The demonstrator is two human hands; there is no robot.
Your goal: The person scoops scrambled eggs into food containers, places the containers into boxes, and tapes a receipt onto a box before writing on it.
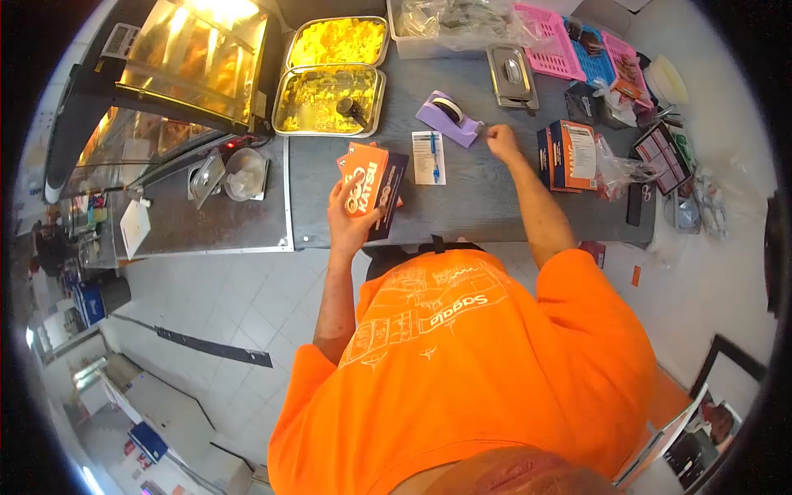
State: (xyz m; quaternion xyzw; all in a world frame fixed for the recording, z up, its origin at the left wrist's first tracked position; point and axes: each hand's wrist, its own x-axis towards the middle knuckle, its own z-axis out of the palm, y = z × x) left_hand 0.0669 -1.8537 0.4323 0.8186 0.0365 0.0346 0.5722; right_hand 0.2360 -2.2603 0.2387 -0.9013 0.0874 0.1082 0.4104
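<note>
My left hand (348,226) grips an orange and dark navy cardboard food box (373,175) marked "KATSU" by its lower end, at the front edge of the counter. To the right, my right hand (502,142) is closed just beside a purple tape dispenser (445,125). Whatever it pinches, if anything, is too small to make out. Between the two hands lies a printed paper slip (422,165), with a blue pen (435,157) on top of it.
Two trays of yellow food (338,41) stand behind the box, next to a lit glass warmer (194,58). More orange boxes (577,157) stand at right. Behind are a lidded metal container (511,78), a plastic bin (437,47) and a pink basket (553,49).
</note>
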